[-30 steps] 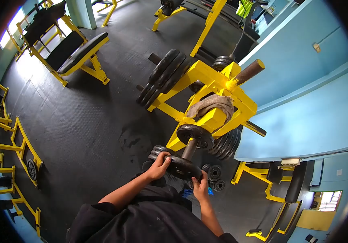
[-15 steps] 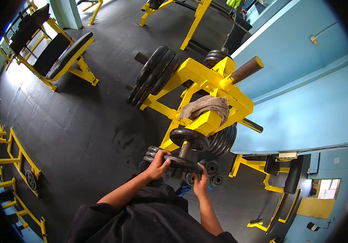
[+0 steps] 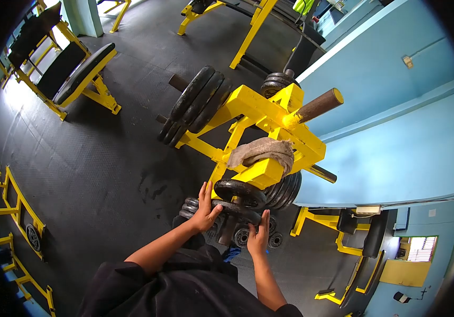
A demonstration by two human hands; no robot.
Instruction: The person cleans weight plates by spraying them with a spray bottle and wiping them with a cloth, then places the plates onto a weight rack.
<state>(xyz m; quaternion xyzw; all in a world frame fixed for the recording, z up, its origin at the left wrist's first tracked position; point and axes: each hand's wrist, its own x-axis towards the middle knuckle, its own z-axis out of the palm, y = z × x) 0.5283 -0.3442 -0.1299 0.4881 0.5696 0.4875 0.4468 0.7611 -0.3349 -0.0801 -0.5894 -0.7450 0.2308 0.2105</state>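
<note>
A black round weight plate sits on the lower near peg of a yellow plate rack. Just behind it on that peg is another black weight plate. My left hand touches the near plate's left edge, its fingers stretched upward and its thumb apart against the plate. At the right edge, my right hand rests with straight fingers and the thumb toward the plate. Neither hand is wrapped round the rim. A brown rag is draped over the beam above.
More plates hang on the rack's left side and right side. Small plates lie on the floor below. A bare peg juts out at upper right. Padded benches and a blue wall surround the rack.
The near plate has slid along the peg toward the plate behind it, and more of the peg's end shows. My fingers have straightened from gripping its rim. The view has shifted slightly.
</note>
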